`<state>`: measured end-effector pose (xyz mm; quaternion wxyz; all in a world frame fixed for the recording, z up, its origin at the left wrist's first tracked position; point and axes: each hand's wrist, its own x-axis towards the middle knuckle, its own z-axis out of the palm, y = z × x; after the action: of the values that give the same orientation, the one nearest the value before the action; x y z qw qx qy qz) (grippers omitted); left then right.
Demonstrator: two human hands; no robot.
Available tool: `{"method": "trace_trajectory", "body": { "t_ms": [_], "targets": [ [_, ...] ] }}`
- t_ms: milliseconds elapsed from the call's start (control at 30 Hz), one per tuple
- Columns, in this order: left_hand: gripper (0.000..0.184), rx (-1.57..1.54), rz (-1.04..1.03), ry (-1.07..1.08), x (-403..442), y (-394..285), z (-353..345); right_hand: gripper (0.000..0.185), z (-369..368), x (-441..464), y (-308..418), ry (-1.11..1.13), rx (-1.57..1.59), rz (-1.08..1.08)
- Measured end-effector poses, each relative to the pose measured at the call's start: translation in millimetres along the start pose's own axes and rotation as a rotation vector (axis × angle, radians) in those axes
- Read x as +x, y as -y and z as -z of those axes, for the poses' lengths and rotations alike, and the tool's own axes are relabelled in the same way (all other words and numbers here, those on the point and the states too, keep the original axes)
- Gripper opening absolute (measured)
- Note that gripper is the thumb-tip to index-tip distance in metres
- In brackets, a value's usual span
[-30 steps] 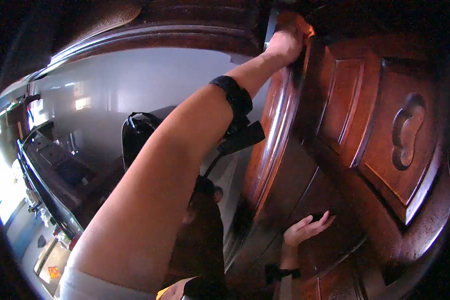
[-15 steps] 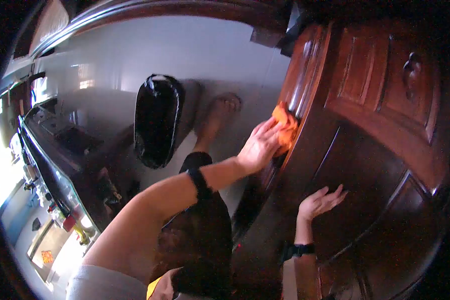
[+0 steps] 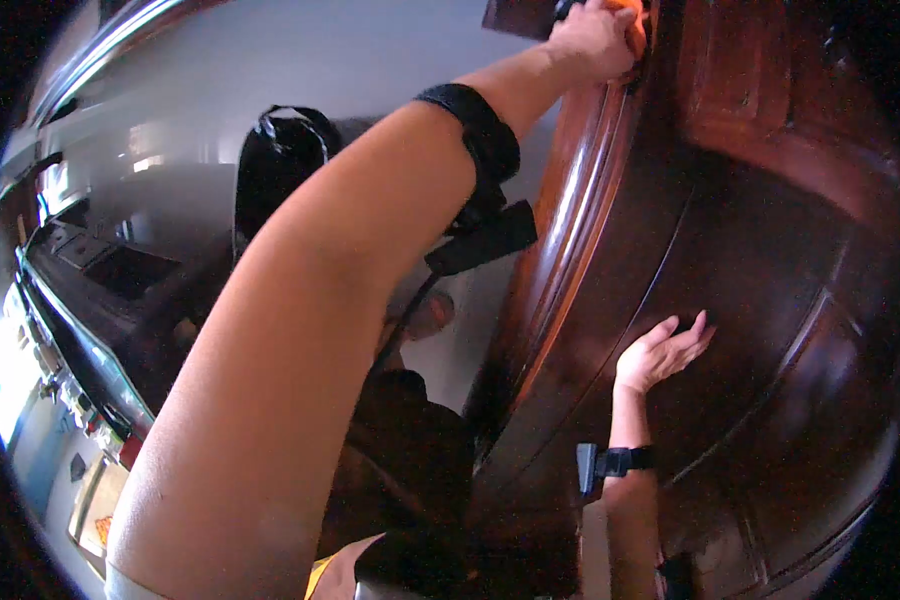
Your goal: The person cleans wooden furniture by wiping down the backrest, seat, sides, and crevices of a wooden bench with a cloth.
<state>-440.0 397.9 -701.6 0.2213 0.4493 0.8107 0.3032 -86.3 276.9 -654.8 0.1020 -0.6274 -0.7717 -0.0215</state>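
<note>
My left hand (image 3: 595, 42), at the top of the view, is closed on an orange cloth (image 3: 628, 22). The cloth rests against the upper part of a glossy, reddish-brown wooden moulding (image 3: 580, 190). Fingers partly hide the cloth. Lower right, my right hand (image 3: 660, 352) has its fingers apart and holds nothing. It is close to a dark polished wood panel (image 3: 740, 250); whether it touches the panel I cannot tell. Both arms wear black straps, and a small grey block (image 3: 587, 470) sits at the right wrist.
Left of the moulding, a shiny black rounded object (image 3: 280, 165) stands on the pale grey floor (image 3: 370, 70), partly behind my left arm. A bare foot (image 3: 430, 316) shows below the arm. At far left is a dark glossy furniture piece (image 3: 120, 270) with assorted small items along it.
My left hand has moved up along the wooden moulding with the orange cloth, its arm now stretched across the view. My right hand appears slightly higher, still with fingers apart.
</note>
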Motion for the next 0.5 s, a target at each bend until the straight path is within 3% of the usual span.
{"method": "trace_trajectory", "body": {
  "t_ms": [33, 67, 133, 233, 300, 333, 367, 400, 500],
  "targets": [
    [0.052, -0.066, -0.022, 0.199, -16.1, 1.7, 16.8, 0.050, -2.2, -0.2, -2.7, -0.006, 0.008, 0.003],
    [0.052, -0.074, -0.023, 0.217, -32.5, 6.4, 4.3, 0.050, -6.4, 0.7, -4.0, -0.015, 0.023, 0.007],
    [0.043, -0.040, -0.247, -0.090, -84.3, 22.1, -19.7, 0.047, -6.8, 1.2, -2.9, -0.015, 0.040, 0.038],
    [0.056, -0.085, -0.296, 0.007, -224.5, 19.2, -24.8, 0.047, -10.0, -3.6, -8.5, -0.001, 0.037, 0.016],
    [0.053, -0.264, -0.281, 0.061, -326.5, 17.7, -32.3, 0.047, -12.0, -6.5, -9.8, -0.040, 0.067, 0.066],
    [0.058, -0.352, -0.269, 0.214, -376.7, 24.4, -45.8, 0.047, -12.6, -9.1, -8.5, -0.045, 0.062, 0.064],
    [0.063, -0.419, -0.295, 0.155, -411.9, 22.7, -46.0, 0.048, -10.9, -11.2, -7.0, -0.035, 0.064, 0.016],
    [0.066, -0.403, -0.249, 0.244, -431.9, 18.8, -52.8, 0.048, -12.8, -6.1, -6.8, -0.035, 0.076, -0.023],
    [0.068, -0.365, -0.209, 0.221, -418.4, 12.2, -59.2, 0.048, -13.2, -6.9, -10.5, -0.038, 0.090, -0.014]
  ]
}}
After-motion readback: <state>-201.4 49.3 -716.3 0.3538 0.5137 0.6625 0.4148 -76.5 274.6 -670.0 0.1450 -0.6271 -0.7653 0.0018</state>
